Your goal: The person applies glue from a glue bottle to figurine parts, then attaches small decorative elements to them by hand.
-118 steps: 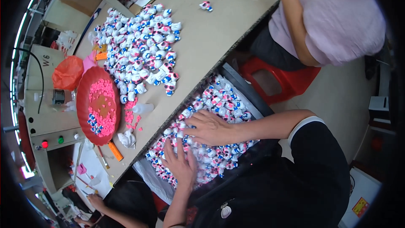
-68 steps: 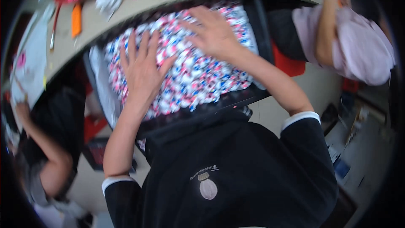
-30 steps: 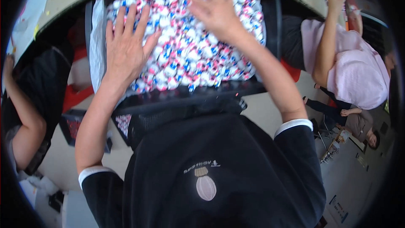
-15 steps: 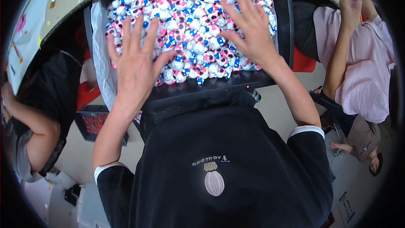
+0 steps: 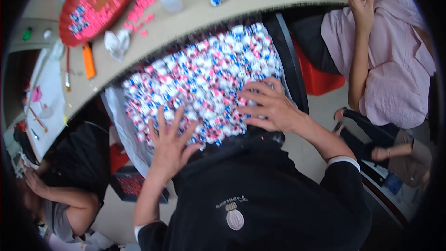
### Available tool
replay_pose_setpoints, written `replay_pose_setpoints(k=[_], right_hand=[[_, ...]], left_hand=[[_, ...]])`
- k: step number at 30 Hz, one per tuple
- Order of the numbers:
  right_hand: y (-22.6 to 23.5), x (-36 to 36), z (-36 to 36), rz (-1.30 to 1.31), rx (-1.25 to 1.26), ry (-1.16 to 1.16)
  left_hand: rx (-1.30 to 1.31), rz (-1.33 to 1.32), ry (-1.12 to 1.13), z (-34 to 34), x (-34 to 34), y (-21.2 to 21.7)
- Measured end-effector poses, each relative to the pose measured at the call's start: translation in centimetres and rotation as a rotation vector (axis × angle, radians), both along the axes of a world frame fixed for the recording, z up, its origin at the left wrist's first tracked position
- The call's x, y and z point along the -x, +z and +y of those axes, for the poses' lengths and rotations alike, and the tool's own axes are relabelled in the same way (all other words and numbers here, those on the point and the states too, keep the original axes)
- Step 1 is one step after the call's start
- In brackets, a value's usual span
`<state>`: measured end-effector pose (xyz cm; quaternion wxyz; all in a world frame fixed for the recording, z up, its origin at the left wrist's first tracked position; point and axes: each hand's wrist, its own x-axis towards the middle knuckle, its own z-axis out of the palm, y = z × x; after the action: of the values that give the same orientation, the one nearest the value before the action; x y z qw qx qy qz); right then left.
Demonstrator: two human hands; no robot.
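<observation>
A dark tray (image 5: 291, 60) in front of me is filled with small white, pink and blue figurines (image 5: 200, 79). Whitish plastic film (image 5: 132, 135) lines its left side. My left hand (image 5: 171, 148) rests over the near left part of the heap, fingers spread, holding nothing that I can see. Over the near right part lies my right hand (image 5: 269, 104), its fingers stretched out toward the left and touching the figurines. Both hands are palm down, so anything under the palms is hidden.
Beyond the tray curves a tabletop (image 5: 195, 9) with a red bowl (image 5: 65, 28) of pink pieces, an orange-handled tool (image 5: 88, 60), crumpled tissue (image 5: 117, 45) and more figurines. People sit at both sides; the right one's hand (image 5: 362, 7) holds a small piece. A dark crate (image 5: 121, 176) stands on the floor.
The view has swung up, so more tabletop shows. Both my hands have drawn nearer to my body, and my right hand has turned its fingers leftward.
</observation>
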<state>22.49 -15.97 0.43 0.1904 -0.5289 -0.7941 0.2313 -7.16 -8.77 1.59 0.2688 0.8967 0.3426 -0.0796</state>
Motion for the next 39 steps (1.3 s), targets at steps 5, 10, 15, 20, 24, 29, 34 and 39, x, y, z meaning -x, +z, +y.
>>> replay_pose_setpoints(k=[5, 10, 15, 20, 24, 29, 34, 39], right_hand=[[1.8, -1.0, 5.3, 0.225, -0.215, -0.135], [3.8, -2.0, 11.3, 0.334, -0.323, -0.484], [2.7, -5.4, 15.2, 0.133, -0.524, -0.614], [1.3, -7.1, 17.2, -0.043, -0.537, -0.374], [0.9, -6.9, 16.4, 0.013, -0.541, -0.403], [3.4, -4.5, 13.6, 0.677, 0.028, -0.439], [4.6, -1.1, 12.9, 0.951, 0.488, -0.227], [5.5, 2.2, 13.4, 0.749, 0.608, -0.281]], left_hand=[[-0.086, -0.155, 0.060, 0.7, -3.6, 0.5], [-0.095, -0.151, -0.112, -0.2, -5.1, -2.9], [-0.044, -0.160, -0.111, 0.8, -4.9, -2.5], [-0.004, -0.203, -0.050, 1.4, -5.5, -2.1], [-0.051, -0.249, -0.032, 1.4, -5.7, -1.8], [-0.020, -0.672, 0.188, 3.8, -6.8, -0.3], [0.700, -1.076, 0.623, 6.8, -9.9, 1.9], [0.728, -1.155, 0.539, 7.1, -8.4, 0.8]])
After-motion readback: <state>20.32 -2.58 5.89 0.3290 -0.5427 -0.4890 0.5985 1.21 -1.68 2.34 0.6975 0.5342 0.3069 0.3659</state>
